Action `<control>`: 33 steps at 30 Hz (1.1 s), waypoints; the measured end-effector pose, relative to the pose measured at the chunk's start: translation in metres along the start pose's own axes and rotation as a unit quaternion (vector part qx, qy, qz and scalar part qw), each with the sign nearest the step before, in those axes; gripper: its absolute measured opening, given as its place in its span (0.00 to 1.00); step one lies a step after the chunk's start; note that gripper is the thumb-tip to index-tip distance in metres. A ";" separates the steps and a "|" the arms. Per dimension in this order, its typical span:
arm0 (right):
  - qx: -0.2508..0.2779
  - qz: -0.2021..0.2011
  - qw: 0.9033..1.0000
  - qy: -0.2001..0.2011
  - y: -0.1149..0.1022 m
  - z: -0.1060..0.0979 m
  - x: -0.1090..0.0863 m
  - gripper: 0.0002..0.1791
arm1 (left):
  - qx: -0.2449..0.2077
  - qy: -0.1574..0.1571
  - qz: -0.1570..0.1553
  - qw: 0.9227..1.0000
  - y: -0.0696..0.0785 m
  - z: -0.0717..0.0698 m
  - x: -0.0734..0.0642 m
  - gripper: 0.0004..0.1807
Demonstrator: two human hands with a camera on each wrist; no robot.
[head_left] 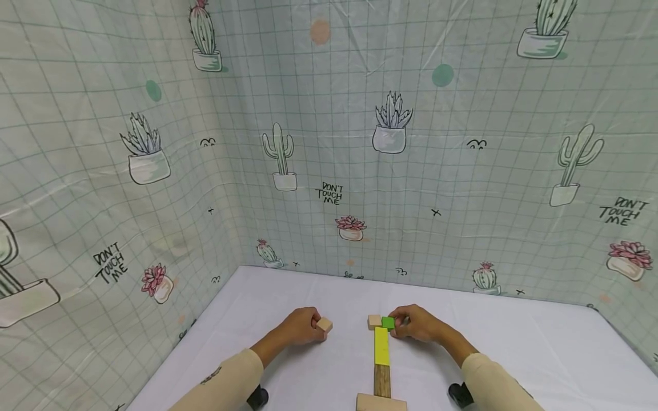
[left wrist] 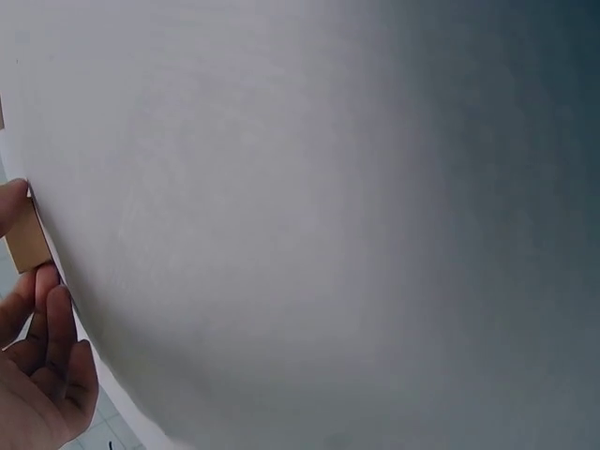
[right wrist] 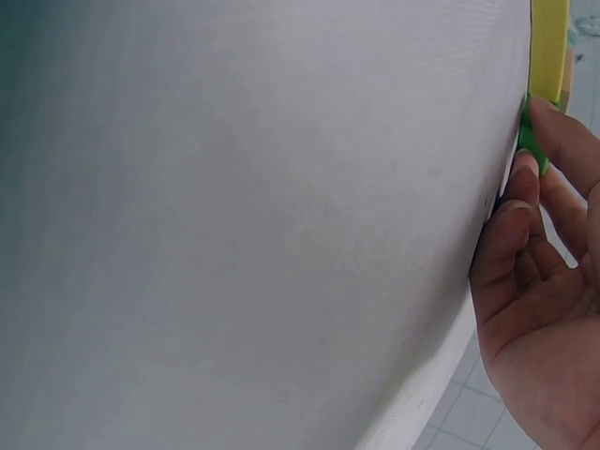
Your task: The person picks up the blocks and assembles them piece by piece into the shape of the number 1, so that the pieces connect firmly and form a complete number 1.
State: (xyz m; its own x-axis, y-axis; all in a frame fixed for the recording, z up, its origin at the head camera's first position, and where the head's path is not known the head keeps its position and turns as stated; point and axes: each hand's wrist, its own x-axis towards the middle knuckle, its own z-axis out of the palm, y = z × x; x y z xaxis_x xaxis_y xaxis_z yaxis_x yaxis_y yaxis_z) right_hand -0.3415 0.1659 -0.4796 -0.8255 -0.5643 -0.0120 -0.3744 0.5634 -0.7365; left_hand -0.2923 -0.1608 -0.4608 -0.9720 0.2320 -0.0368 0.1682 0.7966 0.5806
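Note:
Between thumb and fingers, my left hand [head_left: 304,326] pinches a plain wooden block [head_left: 324,325]; the same wooden block [left wrist: 28,239] shows at the edge of the left wrist view. My right hand [head_left: 417,323] pinches a small green block [head_left: 388,323], seen partly covered by the fingers in the right wrist view. Left of the green block, right beside it, is another plain wooden block [head_left: 374,322]. Below these two lies a long yellow block [head_left: 382,346], followed by a brown block [head_left: 382,381] and a wider plain block [head_left: 381,402] at the bottom edge, forming a line.
A white-covered table [head_left: 339,371] carries the blocks. Behind and to the left hangs a gridded cloth [head_left: 329,114] printed with cacti. Dark rounded objects [head_left: 460,394] show beneath each forearm near the bottom of the head view.

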 end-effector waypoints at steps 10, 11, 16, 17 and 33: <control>0.004 0.003 1.000 0.002 0.000 0.001 -0.001 0.18 | 0.016 0.000 -0.010 1.000 0.001 0.001 0.000 0.17; 0.004 0.004 1.000 0.002 -0.001 0.001 -0.001 0.18 | 0.017 0.000 -0.010 1.000 0.000 0.001 0.000 0.17; 0.003 0.010 1.000 0.005 -0.001 0.001 -0.001 0.18 | 0.024 -0.002 -0.006 1.000 -0.001 0.001 0.002 0.17; 0.003 0.011 1.000 0.005 0.000 0.001 -0.001 0.19 | 0.025 -0.002 -0.005 1.000 -0.001 0.001 0.002 0.17; 0.001 0.024 1.000 0.005 0.003 0.001 0.001 0.18 | 0.031 -0.003 -0.011 0.999 0.002 0.001 0.003 0.15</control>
State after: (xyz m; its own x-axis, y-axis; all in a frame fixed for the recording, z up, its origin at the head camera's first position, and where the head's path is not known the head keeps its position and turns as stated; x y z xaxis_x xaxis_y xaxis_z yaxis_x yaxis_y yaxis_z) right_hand -0.3430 0.1667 -0.4822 -0.8469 -0.5302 -0.0407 -0.3330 0.5883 -0.7369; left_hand -0.2949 -0.1586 -0.4605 -0.9748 0.2165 -0.0543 0.1561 0.8349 0.5279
